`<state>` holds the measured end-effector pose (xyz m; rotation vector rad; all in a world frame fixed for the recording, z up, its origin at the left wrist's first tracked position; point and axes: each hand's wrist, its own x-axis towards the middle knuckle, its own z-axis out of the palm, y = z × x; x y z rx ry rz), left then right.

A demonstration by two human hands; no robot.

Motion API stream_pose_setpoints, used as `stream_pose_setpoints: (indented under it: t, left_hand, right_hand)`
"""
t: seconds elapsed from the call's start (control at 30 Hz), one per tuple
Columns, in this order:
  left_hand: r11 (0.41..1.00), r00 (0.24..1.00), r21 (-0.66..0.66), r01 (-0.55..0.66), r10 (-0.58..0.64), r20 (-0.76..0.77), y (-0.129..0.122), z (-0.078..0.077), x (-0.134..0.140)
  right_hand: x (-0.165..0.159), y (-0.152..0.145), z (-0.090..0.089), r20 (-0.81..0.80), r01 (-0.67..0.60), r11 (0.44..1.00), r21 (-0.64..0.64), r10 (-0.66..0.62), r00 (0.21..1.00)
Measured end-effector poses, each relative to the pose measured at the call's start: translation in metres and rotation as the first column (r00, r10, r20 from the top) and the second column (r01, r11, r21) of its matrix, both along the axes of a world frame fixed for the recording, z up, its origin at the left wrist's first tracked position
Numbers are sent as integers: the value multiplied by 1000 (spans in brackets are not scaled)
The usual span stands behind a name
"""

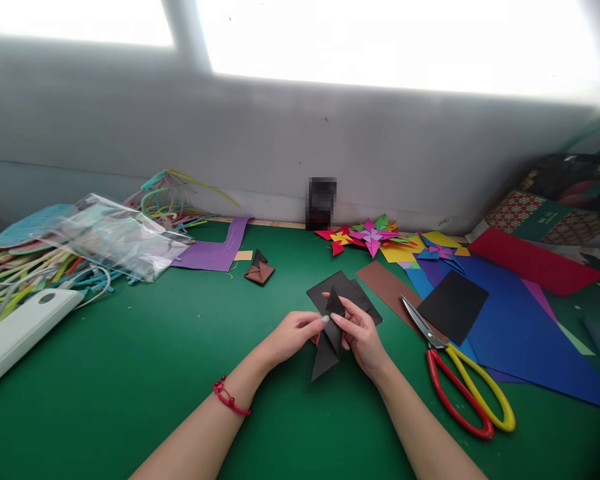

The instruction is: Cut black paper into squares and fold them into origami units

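Note:
A folded piece of black paper (329, 347) is held upright-slanting between both hands, with a pointed tip at top and bottom. My left hand (296, 332) pinches its left side, thumb on the front face; a red cord bracelet circles that wrist. My right hand (361, 333) grips the opposite edge, its thumb close to the left thumb. Behind the hands, black paper sheets (367, 300) lie on the green table (180, 380). To the left, a small folded brown and black paper piece (260, 273) rests on the table.
Scissors (433, 337) with red and yellow handles lie right of my right hand, over brown paper (387, 287) and blue sheets (520, 327). Colourful folded paper stars (373, 235) sit near the wall. At left are purple paper (213, 255), a clear plastic bag (130, 240) and a white device (30, 337).

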<state>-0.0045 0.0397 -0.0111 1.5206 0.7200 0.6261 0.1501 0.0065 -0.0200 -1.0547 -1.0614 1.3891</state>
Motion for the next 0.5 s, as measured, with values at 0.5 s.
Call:
stream_pose_setpoints:
  t: [0.5]
  left_hand:
    - [992,999,-117,46,-43,25,-2,4,0]
  right_hand:
    - [-4,-1,2,129,-55,998,43,49,990]
